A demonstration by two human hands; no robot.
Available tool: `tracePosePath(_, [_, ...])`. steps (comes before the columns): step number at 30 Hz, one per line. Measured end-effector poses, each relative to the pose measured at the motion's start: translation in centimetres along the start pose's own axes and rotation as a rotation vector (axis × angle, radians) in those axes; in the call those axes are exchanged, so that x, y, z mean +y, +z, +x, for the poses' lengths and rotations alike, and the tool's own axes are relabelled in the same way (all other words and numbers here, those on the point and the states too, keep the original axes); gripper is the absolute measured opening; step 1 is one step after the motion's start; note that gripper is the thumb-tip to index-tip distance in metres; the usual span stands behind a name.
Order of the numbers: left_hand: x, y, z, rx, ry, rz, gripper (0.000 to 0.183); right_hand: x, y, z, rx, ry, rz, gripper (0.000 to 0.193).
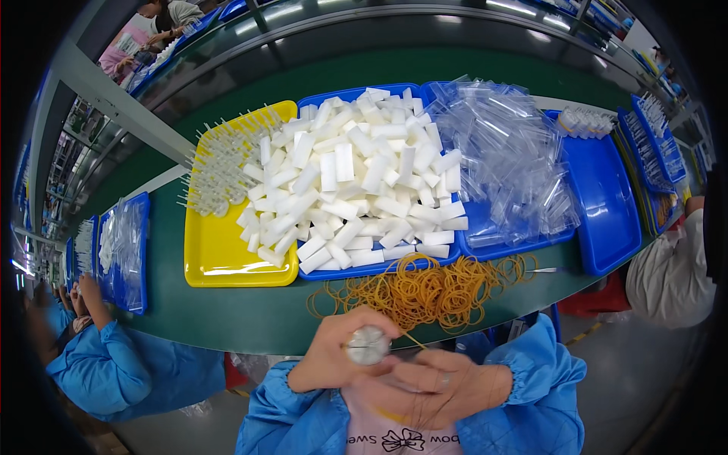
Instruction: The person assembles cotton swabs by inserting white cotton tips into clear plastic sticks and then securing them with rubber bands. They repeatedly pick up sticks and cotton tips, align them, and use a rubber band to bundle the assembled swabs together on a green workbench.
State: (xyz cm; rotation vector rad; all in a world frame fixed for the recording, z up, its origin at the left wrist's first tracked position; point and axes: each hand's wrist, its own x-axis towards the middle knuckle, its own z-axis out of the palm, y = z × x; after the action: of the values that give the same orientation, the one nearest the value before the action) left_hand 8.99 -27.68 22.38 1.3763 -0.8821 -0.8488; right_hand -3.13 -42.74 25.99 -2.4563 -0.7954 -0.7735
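Note:
My left hand [334, 353] is wrapped round a round bundle [368, 346], seen end-on, its end split into clear and whitish segments. A rubber band [412, 340] stretches from the bundle to my right hand [447, 383], whose fingers are bent and slightly smeared by motion. Both hands are close together at the table's near edge, in front of my chest. Just beyond them lies a loose heap of yellow-brown rubber bands [432, 292] on the green table.
Behind the bands, a blue tray [364, 269] is heaped with white foam blocks [345, 163]. Left of it, a yellow tray [235, 262] holds stemmed clear parts [220, 171]. Clear plastic sleeves [500, 152] fill another tray. Rightmost, a blue tray [607, 212] carries white-capped parts [585, 123]. Co-workers [114, 371] sit nearby.

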Motion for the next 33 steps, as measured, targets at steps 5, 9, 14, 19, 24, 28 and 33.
tracePosePath(5, [-0.2, -0.1, -0.7, 0.144, 0.127, -0.767, 0.044, 1.7, -0.8, -1.8, -0.148, 0.385, -0.071, 0.023])
tracePosePath(9, [-1.0, 0.1, -0.1, 0.287, 0.087, -1.069, 0.058, 2.6, -1.4, -2.3, -0.090, 0.387, 0.971, 0.021])
tracePosePath(14, [-0.1, 0.7, -0.2, 0.338, 0.137, -0.791, 0.065, 2.6, -0.7, -3.0, 0.431, 0.734, 2.192, 0.045])
tracePosePath(19, [-1.1, 1.6, 0.2, 0.393, 0.243, 0.726, 0.073, 4.3, 0.8, -2.7, 0.160, 0.977, 1.872, 0.056])
tracePosePath(24, [-2.5, 2.7, 0.7, 0.331, 0.212, 0.746, 0.085, 2.6, 3.8, -3.0, 0.153, 0.663, 0.609, 0.050])
tracePosePath(28, [-3.0, 2.9, 1.1, 0.260, 0.205, 0.678, 0.087, 2.0, 2.1, -2.9, 0.028, 0.708, 0.464, 0.043])
tracePosePath(33, [-5.2, 0.1, 0.1, 0.276, 0.067, 0.079, 0.071, 2.9, -3.7, -5.6, 0.172, 0.840, 0.297, 0.039])
